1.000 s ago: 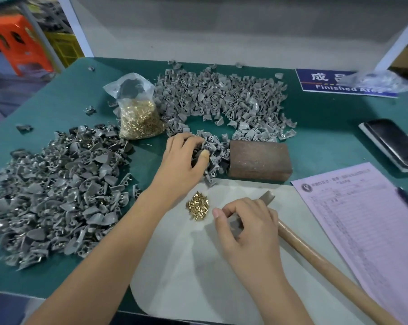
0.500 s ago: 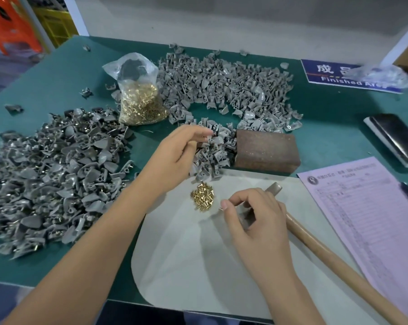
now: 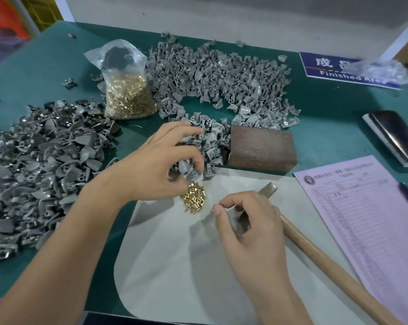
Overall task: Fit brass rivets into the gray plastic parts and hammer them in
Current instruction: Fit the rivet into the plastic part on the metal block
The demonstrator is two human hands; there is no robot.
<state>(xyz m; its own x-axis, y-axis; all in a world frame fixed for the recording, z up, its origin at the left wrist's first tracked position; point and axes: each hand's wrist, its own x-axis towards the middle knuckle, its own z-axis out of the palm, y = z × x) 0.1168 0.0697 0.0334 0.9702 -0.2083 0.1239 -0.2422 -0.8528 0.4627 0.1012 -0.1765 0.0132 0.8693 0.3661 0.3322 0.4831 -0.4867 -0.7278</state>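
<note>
Left hand (image 3: 156, 165) lifted off pile, pinching gray plastic part (image 3: 190, 172).

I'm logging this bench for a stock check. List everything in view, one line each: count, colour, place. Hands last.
table: one, teal, under everything.
white mat: one, off-white, near centre.
loose brass rivets: small heap, gold, on the mat's far edge.
bag of rivets: one, clear plastic with gold contents, far left of centre.
gray plastic parts: big heap, gray, far centre.
second heap of parts: one, darker gray, left.
brown block: one, right of centre.
hammer: one, wooden handle, lying on the mat at right.
pink form: one sheet, right.
phone: one, dark, far right.
blue sign: one, far right.
left hand: pinching a gray part above the rivets.
right hand: fingers pinched together; a rivet cannot be confirmed.
</note>
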